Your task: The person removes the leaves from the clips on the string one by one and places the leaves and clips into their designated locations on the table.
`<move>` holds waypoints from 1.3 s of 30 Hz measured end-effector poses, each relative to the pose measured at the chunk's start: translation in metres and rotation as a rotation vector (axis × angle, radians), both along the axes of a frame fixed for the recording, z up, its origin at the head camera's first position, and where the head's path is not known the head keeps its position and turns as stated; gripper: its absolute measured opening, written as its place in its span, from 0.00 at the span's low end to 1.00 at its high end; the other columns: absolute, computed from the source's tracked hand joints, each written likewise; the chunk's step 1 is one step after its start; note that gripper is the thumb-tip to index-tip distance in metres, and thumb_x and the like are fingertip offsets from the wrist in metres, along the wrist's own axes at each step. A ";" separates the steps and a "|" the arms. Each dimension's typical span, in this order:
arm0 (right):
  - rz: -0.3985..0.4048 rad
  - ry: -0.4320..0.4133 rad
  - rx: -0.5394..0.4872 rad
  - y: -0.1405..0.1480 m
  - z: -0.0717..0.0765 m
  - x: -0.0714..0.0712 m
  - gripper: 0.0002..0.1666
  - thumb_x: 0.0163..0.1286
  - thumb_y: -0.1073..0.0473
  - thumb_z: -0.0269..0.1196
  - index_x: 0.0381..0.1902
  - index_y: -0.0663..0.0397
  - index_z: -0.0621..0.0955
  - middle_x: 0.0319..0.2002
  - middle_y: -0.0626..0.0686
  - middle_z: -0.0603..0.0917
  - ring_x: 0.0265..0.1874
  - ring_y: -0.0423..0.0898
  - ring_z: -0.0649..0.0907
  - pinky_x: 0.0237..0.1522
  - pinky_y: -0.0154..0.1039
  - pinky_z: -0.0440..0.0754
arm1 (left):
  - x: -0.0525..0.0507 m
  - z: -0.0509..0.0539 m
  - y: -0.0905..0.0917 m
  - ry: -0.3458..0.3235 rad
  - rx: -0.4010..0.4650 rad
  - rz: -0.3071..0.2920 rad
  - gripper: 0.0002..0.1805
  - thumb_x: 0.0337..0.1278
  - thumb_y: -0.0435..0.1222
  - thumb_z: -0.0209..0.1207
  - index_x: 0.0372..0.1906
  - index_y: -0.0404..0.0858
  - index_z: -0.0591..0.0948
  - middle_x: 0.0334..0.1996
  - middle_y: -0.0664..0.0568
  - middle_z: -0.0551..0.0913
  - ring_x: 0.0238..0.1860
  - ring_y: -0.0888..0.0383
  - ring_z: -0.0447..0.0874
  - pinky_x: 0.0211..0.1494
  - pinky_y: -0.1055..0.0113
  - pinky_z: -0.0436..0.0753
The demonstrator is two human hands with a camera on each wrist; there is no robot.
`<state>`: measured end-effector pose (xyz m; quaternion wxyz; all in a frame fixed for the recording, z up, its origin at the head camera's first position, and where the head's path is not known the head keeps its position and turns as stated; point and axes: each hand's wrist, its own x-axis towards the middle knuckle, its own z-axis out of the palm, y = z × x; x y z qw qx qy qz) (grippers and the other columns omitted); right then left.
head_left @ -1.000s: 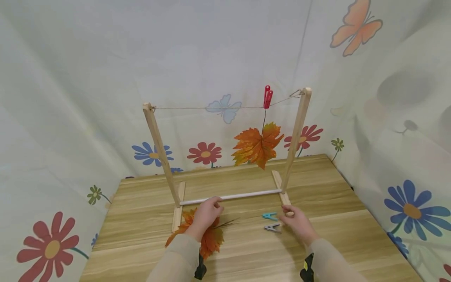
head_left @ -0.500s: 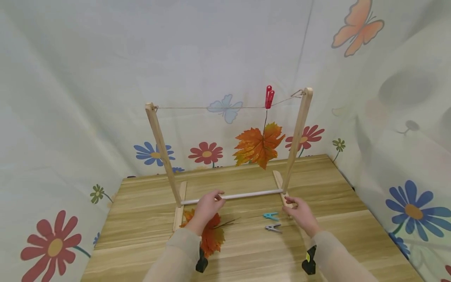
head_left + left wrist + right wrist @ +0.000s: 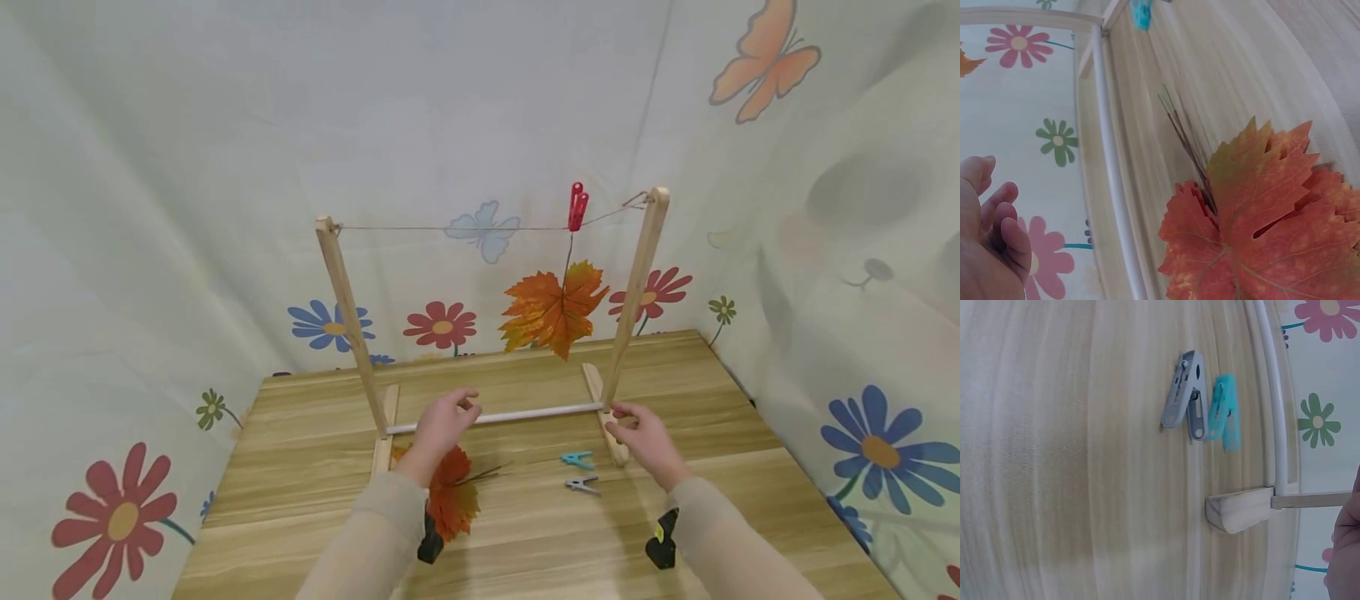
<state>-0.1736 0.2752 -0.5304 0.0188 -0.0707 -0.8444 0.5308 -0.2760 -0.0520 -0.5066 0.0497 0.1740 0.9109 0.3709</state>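
Note:
My left hand [image 3: 441,427] hovers over the left part of the frame's white bar [image 3: 540,413], fingers loosely curled around nothing. Below its wrist a small pile of orange-red artificial maple leaves [image 3: 1241,231] lies on the table, stems pointing right. Close to the right post's foot, my right hand [image 3: 649,443] is held up with relaxed, bent fingers and nothing in them. Left of it lie a teal clothespin [image 3: 577,460] and a grey clothespin [image 3: 1186,394]. A red clothespin [image 3: 577,208] on the string [image 3: 450,228] holds an orange leaf [image 3: 557,310] by its stem.
Two wooden posts, a left post [image 3: 347,308] and a right post [image 3: 637,292], carry the string and stand on wooden feet. The wood-grain table [image 3: 300,500] reaches back to a curtain [image 3: 480,100] printed with flowers and butterflies.
Both hands have risen slightly and moved forward, away from the person, the right one from beside the clothespins toward the right post. Leaves and clothespins stay in place.

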 end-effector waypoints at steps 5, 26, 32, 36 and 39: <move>-0.008 -0.004 0.017 0.001 0.008 -0.002 0.30 0.68 0.53 0.60 0.62 0.65 0.69 0.55 0.64 0.72 0.44 0.58 0.79 0.39 0.42 0.78 | -0.001 0.008 0.000 0.018 0.012 0.008 0.17 0.61 0.43 0.58 0.54 0.45 0.79 0.39 0.52 0.82 0.29 0.60 0.78 0.30 0.64 0.75; -0.045 0.059 0.033 0.010 0.042 -0.014 0.31 0.68 0.52 0.59 0.63 0.64 0.70 0.55 0.63 0.72 0.40 0.56 0.79 0.34 0.38 0.76 | -0.014 0.042 0.001 0.113 0.013 0.003 0.18 0.59 0.44 0.59 0.54 0.45 0.80 0.37 0.54 0.83 0.23 0.62 0.76 0.31 0.64 0.75; -0.027 0.083 0.038 0.013 0.056 -0.020 0.30 0.69 0.53 0.57 0.63 0.65 0.69 0.55 0.63 0.72 0.39 0.54 0.78 0.34 0.37 0.75 | -0.019 0.052 0.001 0.145 -0.010 -0.021 0.18 0.60 0.43 0.59 0.54 0.45 0.80 0.39 0.53 0.83 0.19 0.61 0.73 0.27 0.65 0.73; -0.028 0.109 0.042 0.016 0.065 -0.025 0.27 0.70 0.56 0.56 0.63 0.65 0.69 0.54 0.63 0.72 0.38 0.53 0.78 0.35 0.36 0.75 | -0.023 0.060 0.001 0.159 0.020 -0.022 0.18 0.59 0.42 0.60 0.54 0.45 0.79 0.38 0.53 0.83 0.24 0.61 0.77 0.32 0.63 0.76; -0.029 0.115 0.031 0.018 0.070 -0.027 0.27 0.70 0.56 0.56 0.63 0.65 0.69 0.55 0.63 0.71 0.38 0.51 0.78 0.36 0.36 0.75 | -0.026 0.065 0.001 0.180 0.046 -0.017 0.19 0.57 0.42 0.61 0.54 0.44 0.80 0.38 0.53 0.83 0.27 0.59 0.80 0.37 0.60 0.78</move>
